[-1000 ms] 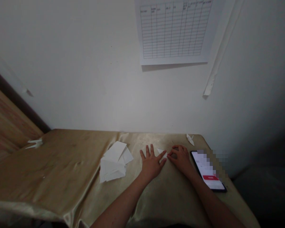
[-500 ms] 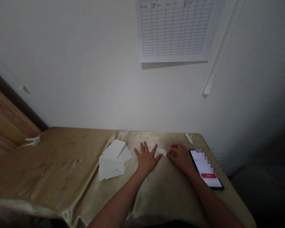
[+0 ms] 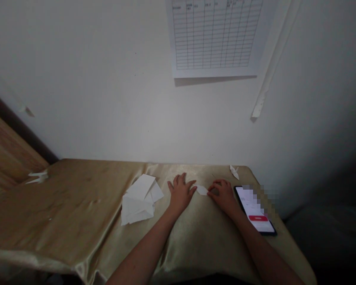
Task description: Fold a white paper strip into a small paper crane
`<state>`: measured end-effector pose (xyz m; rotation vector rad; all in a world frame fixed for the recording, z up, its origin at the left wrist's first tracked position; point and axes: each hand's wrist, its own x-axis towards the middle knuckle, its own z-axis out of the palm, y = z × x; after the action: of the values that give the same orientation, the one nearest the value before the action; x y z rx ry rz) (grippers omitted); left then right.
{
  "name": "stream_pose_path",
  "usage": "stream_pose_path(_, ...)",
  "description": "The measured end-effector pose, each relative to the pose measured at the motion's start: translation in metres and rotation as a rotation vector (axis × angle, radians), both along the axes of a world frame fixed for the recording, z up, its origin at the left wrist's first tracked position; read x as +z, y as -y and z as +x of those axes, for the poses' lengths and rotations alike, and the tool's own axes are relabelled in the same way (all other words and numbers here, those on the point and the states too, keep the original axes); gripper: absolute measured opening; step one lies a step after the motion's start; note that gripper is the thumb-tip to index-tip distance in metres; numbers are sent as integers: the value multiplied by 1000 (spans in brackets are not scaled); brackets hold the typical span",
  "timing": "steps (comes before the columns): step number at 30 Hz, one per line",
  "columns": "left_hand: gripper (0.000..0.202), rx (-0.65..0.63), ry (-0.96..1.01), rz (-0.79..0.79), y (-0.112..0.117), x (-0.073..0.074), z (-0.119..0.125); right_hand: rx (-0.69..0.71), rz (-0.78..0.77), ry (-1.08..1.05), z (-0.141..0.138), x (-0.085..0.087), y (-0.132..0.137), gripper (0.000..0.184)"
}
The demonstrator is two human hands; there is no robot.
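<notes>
A small folded white paper piece (image 3: 201, 190) lies on the gold cloth of the table (image 3: 77, 206), between my two hands. My left hand (image 3: 180, 193) lies flat on the cloth just left of the paper, fingers stretched out and apart. My right hand (image 3: 223, 194) is curled, fingertips pinched on the paper's right tip. A loose pile of white paper sheets (image 3: 139, 200) lies left of my left hand.
A phone (image 3: 254, 209) with a lit screen lies right of my right hand. A small folded paper crane (image 3: 234, 171) sits near the wall; another folded piece (image 3: 37, 176) rests at the far left. A gridded chart (image 3: 215, 35) hangs on the wall.
My left hand has slid left off the folded paper, which now shows between the hands. My right hand stays pinched on it.
</notes>
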<state>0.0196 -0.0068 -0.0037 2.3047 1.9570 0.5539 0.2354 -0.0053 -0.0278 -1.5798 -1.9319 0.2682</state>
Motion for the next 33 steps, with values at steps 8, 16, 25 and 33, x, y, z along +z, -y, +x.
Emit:
stream_pose_path(8,16,-65,164,53,-2,7,-3,43,54,-3,-2,-3,1,9)
stream_pose_path(16,20,-18,240,159,-4,9,-6,44,142,-8,-4,11,6,7)
stream_pose_path(25,18,-21,124,23,3,11,0,194,34,39,-7,7,10,11)
stream_pose_path(33,32,-21,57,-10,5,0,5,201,76,26,-13,8,13,23)
